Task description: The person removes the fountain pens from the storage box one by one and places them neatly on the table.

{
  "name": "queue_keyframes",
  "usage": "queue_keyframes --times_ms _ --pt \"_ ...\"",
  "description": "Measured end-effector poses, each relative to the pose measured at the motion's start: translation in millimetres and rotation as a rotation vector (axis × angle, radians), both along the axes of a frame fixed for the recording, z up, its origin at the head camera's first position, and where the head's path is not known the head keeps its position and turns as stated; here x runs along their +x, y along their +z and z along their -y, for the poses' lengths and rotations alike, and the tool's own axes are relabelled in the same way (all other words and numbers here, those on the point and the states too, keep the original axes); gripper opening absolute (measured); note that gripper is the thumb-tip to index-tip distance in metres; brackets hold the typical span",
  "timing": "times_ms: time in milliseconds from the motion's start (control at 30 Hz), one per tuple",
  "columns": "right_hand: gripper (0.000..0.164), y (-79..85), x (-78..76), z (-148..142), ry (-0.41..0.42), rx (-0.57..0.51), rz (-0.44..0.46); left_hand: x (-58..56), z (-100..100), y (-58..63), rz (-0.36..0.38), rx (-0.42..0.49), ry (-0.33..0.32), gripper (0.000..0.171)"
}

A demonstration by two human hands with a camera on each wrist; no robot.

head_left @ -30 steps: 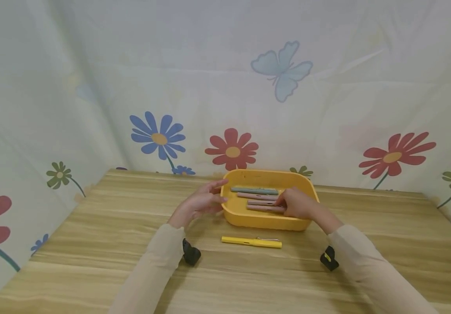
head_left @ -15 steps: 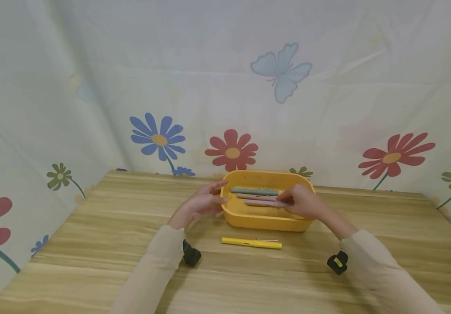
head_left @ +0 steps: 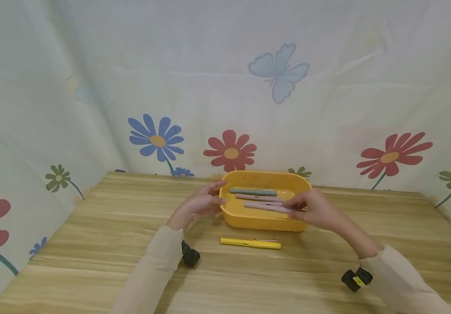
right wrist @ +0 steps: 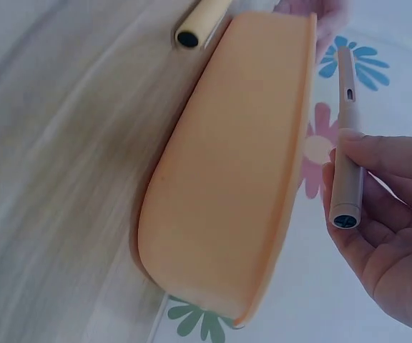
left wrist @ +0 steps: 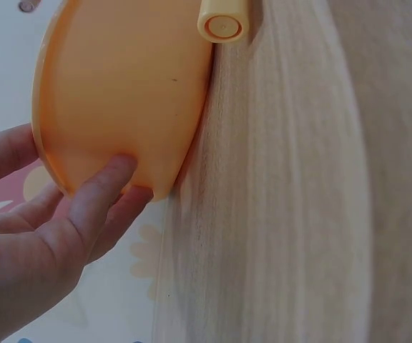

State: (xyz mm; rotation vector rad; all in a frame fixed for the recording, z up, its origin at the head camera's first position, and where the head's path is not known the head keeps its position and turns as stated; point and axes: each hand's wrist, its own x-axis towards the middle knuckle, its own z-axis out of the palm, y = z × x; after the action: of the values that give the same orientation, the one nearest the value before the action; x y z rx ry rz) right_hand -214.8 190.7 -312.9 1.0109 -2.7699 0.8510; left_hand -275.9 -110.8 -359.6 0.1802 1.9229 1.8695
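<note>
My right hand (head_left: 321, 211) pinches a pale pink pen (head_left: 264, 207) between thumb and fingers. In the right wrist view the pen (right wrist: 347, 182) stands clear of the box's rim. Below it is a yellow plastic box (head_left: 264, 223) with rounded corners. A grey-green pen (head_left: 253, 192) and a pink pen (head_left: 254, 197) lie inside; another pink one shows partly behind the held pen. My left hand (head_left: 199, 203) touches the box's left end, its fingertips spread against the outer wall, as the left wrist view also shows. A yellow pen (head_left: 250, 243) lies on the table before the box.
The wood-grain table (head_left: 104, 244) reaches back to a pale cloth (head_left: 194, 87) printed with flowers and a butterfly. Black wrist cameras sit on both wrists, the left camera (head_left: 190, 254) and the right camera (head_left: 357, 279). The box stands near the table's back edge.
My right hand has lifted the pale pink pen from among the others and drawn back, rightward and nearer. The left hand and the yellow pen have stayed put.
</note>
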Motion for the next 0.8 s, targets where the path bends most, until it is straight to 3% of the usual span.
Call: queue_keyframes --times_ms 400,800 --pt "0.018 -9.5 28.1 7 0.041 -0.043 0.051 1.3 0 1.7 0.009 -0.004 0.005 0.063" --pt "0.018 -21.9 37.8 21 0.087 -0.055 0.148 1.2 0 2.0 0.002 -0.028 -0.006 0.062"
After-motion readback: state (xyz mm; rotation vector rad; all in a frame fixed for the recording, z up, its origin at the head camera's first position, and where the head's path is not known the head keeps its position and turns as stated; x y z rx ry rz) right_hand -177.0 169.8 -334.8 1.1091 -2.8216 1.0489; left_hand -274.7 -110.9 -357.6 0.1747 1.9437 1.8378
